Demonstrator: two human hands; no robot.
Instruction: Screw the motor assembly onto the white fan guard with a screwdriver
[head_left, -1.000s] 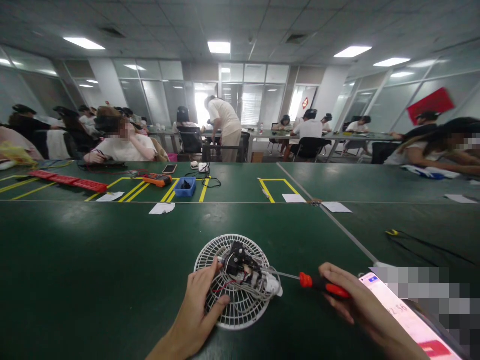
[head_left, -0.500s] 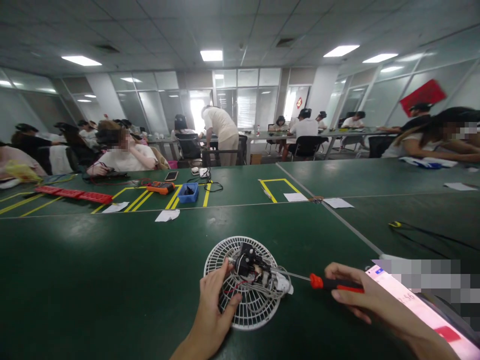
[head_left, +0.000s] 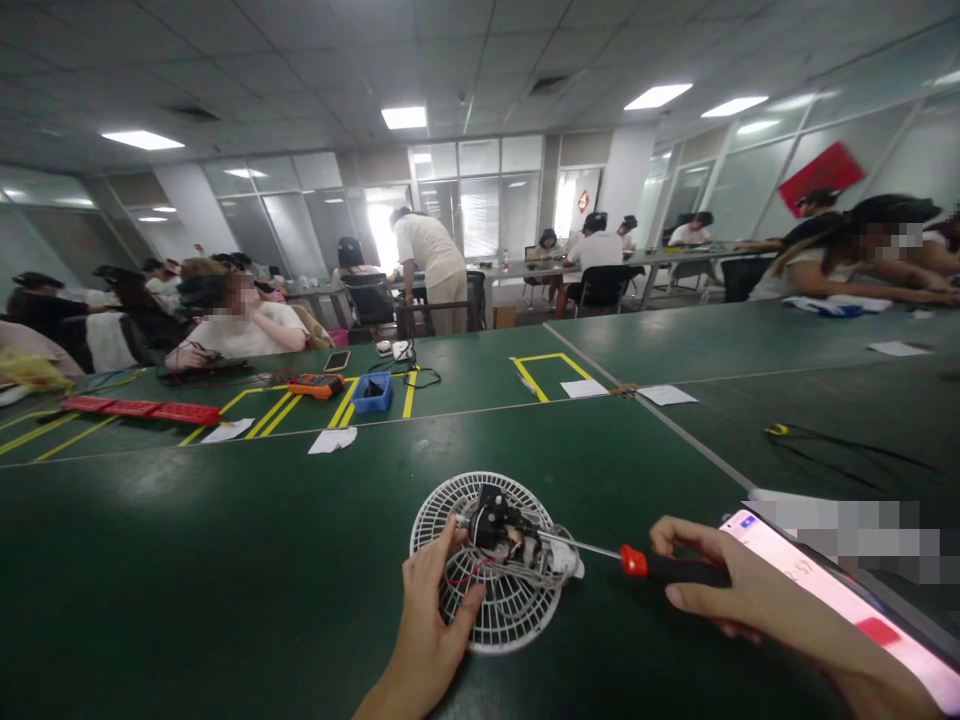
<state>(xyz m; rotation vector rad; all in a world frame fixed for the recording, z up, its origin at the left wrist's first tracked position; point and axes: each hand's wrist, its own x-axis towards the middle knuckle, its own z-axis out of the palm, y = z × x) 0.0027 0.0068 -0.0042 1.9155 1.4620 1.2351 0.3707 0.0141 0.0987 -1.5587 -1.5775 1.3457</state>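
Observation:
A white round fan grille (head_left: 517, 625) lies flat on the green table, and a black fan motor (head_left: 491, 520) with wires and white plastic parts rests on it. My left hand (head_left: 431, 605) steadies the motor from the left, fingertips at its side and thumb over the grille. From the right, my right hand (head_left: 709, 580) is closed around the black-and-red handle of a screwdriver (head_left: 634, 562). The screwdriver's shaft points left into the motor assembly; its tip is hard to make out among the parts.
A phone with a lit pink screen (head_left: 832, 590) is by my right forearm. Farther back are a blue bin (head_left: 373, 393), an orange multimeter (head_left: 316, 386), red trays (head_left: 142, 409), papers (head_left: 332, 440) and a black cable (head_left: 840, 452). Several people sit at tables beyond.
The view has turned slightly to the right and tilted. The screwdriver's handle has rotated in my right hand, hiding its red stripe. My left hand keeps its place on the motor.

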